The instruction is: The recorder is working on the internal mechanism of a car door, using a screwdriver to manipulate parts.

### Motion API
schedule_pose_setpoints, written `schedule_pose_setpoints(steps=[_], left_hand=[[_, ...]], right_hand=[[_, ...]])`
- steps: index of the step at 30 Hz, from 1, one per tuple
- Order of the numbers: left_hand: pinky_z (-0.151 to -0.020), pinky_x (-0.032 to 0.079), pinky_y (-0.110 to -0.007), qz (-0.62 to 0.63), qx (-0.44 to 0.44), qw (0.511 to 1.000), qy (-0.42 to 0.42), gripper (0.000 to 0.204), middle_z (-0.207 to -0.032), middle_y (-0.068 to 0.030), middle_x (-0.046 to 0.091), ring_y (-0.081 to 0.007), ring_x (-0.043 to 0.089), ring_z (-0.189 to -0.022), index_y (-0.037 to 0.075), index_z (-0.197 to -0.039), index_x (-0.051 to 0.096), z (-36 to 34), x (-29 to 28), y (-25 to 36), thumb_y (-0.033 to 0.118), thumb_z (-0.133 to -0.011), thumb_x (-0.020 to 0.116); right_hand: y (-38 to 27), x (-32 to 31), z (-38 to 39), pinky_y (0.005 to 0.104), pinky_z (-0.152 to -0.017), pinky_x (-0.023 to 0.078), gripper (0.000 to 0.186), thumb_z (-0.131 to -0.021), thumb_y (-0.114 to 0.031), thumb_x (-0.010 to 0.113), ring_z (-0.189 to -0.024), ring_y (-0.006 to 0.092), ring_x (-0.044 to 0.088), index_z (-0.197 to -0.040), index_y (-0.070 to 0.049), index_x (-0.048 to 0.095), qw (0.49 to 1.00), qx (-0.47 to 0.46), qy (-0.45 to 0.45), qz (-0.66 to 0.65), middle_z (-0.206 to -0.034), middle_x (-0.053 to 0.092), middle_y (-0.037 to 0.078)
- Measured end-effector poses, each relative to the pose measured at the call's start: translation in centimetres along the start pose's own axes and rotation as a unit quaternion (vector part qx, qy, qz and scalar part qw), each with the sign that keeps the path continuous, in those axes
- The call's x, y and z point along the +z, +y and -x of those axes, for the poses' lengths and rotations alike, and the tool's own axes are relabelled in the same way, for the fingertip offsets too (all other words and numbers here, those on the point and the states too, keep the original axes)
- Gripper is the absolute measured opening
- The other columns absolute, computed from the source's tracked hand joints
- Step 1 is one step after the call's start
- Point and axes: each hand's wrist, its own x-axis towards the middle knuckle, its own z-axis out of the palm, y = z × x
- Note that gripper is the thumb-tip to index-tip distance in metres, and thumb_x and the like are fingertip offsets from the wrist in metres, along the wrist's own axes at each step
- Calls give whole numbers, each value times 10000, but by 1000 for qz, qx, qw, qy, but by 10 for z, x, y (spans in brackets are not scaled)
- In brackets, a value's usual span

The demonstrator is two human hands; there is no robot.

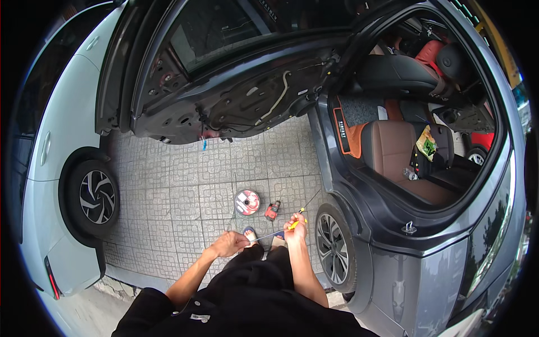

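My left hand (231, 242) pinches a thin pale wire-like line (264, 236) low in the head view, over my feet in sandals. My right hand (296, 229), a little higher to the right, is closed on a yellow-handled tool (292, 224); the line runs between both hands. Just beyond them on the tiled ground lie a round spool (247, 195) with a red and white label and a red and black power drill (272, 210).
A dark car door (224, 84) stands open ahead, its inner panel bare. To the right are the grey car's open cabin (390, 151) and rear wheel (331, 241). A white car (73, 123) is close on the left. Patterned paving (157, 185) lies between.
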Motion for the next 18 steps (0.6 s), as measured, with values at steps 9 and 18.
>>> schedule_pose_setpoints(steps=[9,18], left_hand=[[-742,555,-264,421,-80,885,184,250,-811,-72,725,-131,693,-778,-34,-1151,680,167,8,-22,167,-1008,637],[-773,533,-264,493,-54,702,512,205,-935,-95,702,-128,654,-827,-43,-1075,709,242,-31,-159,102,-1032,570]], right_hand=[[154,-41,51,349,-501,495,161,-893,-93,675,-542,194,526,-851,-57,524,984,100,90,120,-683,528,65],[368,18,75,487,-628,655,229,-966,-161,647,-650,275,681,-982,56,574,818,259,-13,513,-858,647,157]])
